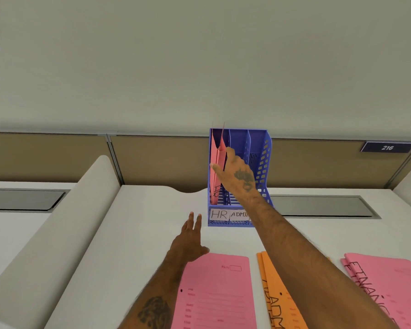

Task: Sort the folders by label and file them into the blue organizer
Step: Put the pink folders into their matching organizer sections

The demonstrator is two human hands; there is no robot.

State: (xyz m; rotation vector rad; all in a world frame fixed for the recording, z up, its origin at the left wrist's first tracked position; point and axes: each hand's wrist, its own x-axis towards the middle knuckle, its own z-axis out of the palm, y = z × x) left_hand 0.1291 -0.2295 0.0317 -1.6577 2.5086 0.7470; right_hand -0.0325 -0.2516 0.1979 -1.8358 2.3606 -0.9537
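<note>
Two pink folders (217,160) are stood upright in the leftmost compartment of the blue organizer (262,162), above the front label reading HR (219,214). The rearmost folder's edge is pinched by the right hand (235,173). The left hand (190,243) is spread flat, hovering near the organizer's front. On the desk (133,233), a pink folder (217,290) lies face down, an orange ADMIN stack (275,295) beside it, and a pink FINANCE stack (387,286) to the right. If the folder is released while tilted, it may be expected to slump or catch on the divider. The unsteadied organizer may be tipped or pushed backward.
</note>
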